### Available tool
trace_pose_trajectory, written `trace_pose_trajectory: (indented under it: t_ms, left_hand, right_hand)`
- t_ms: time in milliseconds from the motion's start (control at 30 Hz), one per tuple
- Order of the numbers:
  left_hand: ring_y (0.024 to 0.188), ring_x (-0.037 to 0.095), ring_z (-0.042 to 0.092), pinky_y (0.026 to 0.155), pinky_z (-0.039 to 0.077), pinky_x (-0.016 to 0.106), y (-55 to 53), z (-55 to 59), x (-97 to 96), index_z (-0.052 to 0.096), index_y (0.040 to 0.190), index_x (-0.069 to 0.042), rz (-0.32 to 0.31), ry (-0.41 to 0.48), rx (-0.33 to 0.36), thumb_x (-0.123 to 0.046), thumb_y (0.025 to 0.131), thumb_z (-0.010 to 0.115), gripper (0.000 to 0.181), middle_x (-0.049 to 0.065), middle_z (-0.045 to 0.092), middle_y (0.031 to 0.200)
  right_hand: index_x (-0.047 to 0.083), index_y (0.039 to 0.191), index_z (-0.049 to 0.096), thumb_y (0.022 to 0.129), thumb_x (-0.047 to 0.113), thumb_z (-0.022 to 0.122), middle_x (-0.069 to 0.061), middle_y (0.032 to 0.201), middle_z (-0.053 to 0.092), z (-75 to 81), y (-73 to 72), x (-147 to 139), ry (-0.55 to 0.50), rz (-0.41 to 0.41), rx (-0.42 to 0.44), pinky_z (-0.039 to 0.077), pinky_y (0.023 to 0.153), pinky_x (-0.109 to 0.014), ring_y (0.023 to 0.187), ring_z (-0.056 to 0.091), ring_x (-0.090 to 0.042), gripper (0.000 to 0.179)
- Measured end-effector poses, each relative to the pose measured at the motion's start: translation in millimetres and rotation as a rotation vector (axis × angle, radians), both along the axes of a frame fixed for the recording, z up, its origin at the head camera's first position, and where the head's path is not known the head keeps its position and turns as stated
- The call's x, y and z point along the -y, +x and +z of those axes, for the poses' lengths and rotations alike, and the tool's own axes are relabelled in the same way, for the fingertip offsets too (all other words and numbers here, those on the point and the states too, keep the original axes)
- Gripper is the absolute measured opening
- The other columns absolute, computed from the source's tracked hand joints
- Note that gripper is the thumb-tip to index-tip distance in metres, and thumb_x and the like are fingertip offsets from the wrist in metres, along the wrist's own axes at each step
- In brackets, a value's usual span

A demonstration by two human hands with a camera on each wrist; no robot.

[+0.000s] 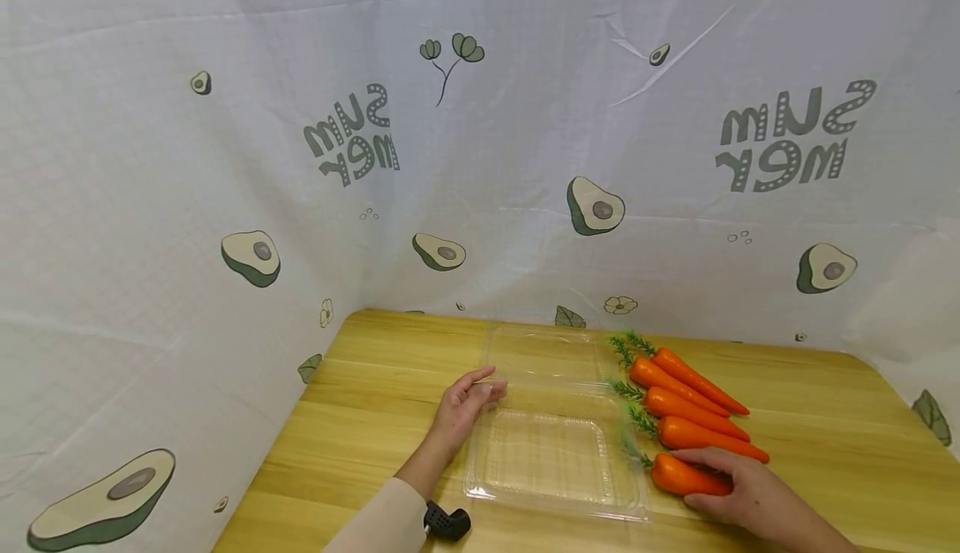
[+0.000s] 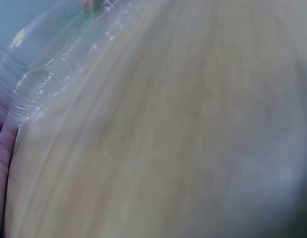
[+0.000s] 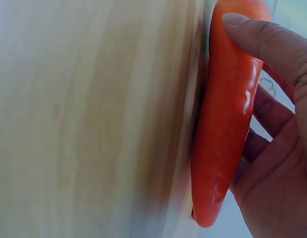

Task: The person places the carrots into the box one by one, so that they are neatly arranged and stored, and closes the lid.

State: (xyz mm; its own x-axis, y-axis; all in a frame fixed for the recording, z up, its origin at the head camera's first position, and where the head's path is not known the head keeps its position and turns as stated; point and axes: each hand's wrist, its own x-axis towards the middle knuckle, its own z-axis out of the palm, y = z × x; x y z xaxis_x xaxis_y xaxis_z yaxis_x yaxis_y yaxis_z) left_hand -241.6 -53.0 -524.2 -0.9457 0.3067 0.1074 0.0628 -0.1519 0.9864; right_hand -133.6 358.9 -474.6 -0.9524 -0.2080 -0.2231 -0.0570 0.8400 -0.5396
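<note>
A clear plastic clamshell box [image 1: 551, 453] lies unfolded on the wooden table, its lid [image 1: 547, 353] laid back on the far side. My left hand [image 1: 459, 411] is at the box's left side near the hinge, with relaxed fingers right at the edge. In the left wrist view its fingers [image 2: 2, 153] overlap the clear plastic. On the right, my right hand [image 1: 750, 493] grips the nearest orange carrot [image 3: 225, 114], thumb on one side and fingers on the other. That carrot's green leafy top [image 1: 636, 451] points left, over the box's right edge.
Several more carrots [image 1: 712, 438] lie in a slanting row beyond the held one, leafy tops toward the box. A black device [image 1: 447, 522] is at my left wrist. White cloth [image 1: 525, 161] with avocado prints hangs behind and beside the table [image 1: 375, 386].
</note>
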Motion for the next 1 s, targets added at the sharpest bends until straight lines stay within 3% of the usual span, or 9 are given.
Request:
trace_pose_trajectory:
  t_ms: [133, 267, 500, 667, 867, 1000]
  left_hand:
    - [0.129, 0.044, 0.06, 0.108, 0.052, 0.042, -0.4, 0.2, -0.7, 0.046, 0.148, 0.006, 0.013, -0.011, -0.004, -0.018, 0.109, 0.049, 0.046, 0.029, 0.062, 0.137]
    - [0.128, 0.044, 0.06, 0.107, 0.053, 0.041, -0.7, -0.1, -0.9, 0.047, 0.146, 0.006, 0.023, -0.018, -0.01, -0.018, 0.109, 0.049, 0.045, 0.03, 0.062, 0.136]
    - [0.127, 0.043, 0.061, 0.105, 0.054, 0.038, -0.7, -0.3, -1.1, 0.048, 0.145, 0.006, 0.034, -0.026, -0.016, -0.019, 0.109, 0.049, 0.044, 0.029, 0.063, 0.136]
    - [0.127, 0.044, 0.062, 0.104, 0.055, 0.037, -0.3, -0.4, -1.1, 0.049, 0.145, 0.007, 0.037, -0.02, -0.018, -0.018, 0.109, 0.05, 0.044, 0.029, 0.063, 0.135]
    - [0.126, 0.044, 0.062, 0.103, 0.055, 0.035, 0.7, -0.7, -0.8, 0.049, 0.144, 0.007, 0.04, -0.019, -0.015, -0.017, 0.108, 0.05, 0.043, 0.03, 0.063, 0.135]
    - [0.125, 0.043, 0.063, 0.102, 0.055, 0.034, 1.4, -0.4, -1.1, 0.049, 0.144, 0.007, 0.045, -0.02, -0.018, -0.016, 0.108, 0.05, 0.043, 0.029, 0.064, 0.134]
  right_hand:
    - [0.022, 0.137, 0.063, 0.086, 0.05, 0.077, -0.009, 0.139, 0.061, 2.4, 2.3, -6.0, 0.019, 0.008, -0.016, 0.047, 0.079, -0.02, 0.102, 0.051, 0.003, 0.059]
    - [0.021, 0.139, 0.062, 0.086, 0.05, 0.077, -0.012, 0.14, 0.061, 6.0, 2.5, -10.2, 0.045, -0.04, 0.011, 0.049, 0.08, -0.024, 0.106, 0.055, -0.01, 0.063]
    - [0.015, 0.14, 0.062, 0.087, 0.05, 0.077, -0.025, 0.139, 0.06, 10.4, 4.6, -16.7, 0.077, -0.086, 0.005, 0.054, 0.085, -0.045, 0.112, 0.059, -0.031, 0.066]
    - [0.014, 0.142, 0.061, 0.084, 0.058, 0.077, -0.033, 0.142, 0.054, 13.3, 4.3, -20.6, 0.09, -0.149, 0.058, 0.053, 0.089, -0.061, 0.117, 0.059, -0.043, 0.074]
    - [0.008, 0.147, 0.055, 0.083, 0.061, 0.076, -0.035, 0.144, 0.05, 18.3, 4.8, -24.9, 0.049, -0.202, 0.122, 0.053, 0.089, -0.058, 0.114, 0.057, -0.042, 0.085]
    - [0.004, 0.147, 0.052, 0.085, 0.06, 0.075, -0.037, 0.142, 0.05, 22.8, 5.9, -29.5, 0.058, -0.209, 0.094, 0.054, 0.088, -0.057, 0.112, 0.058, -0.041, 0.087]
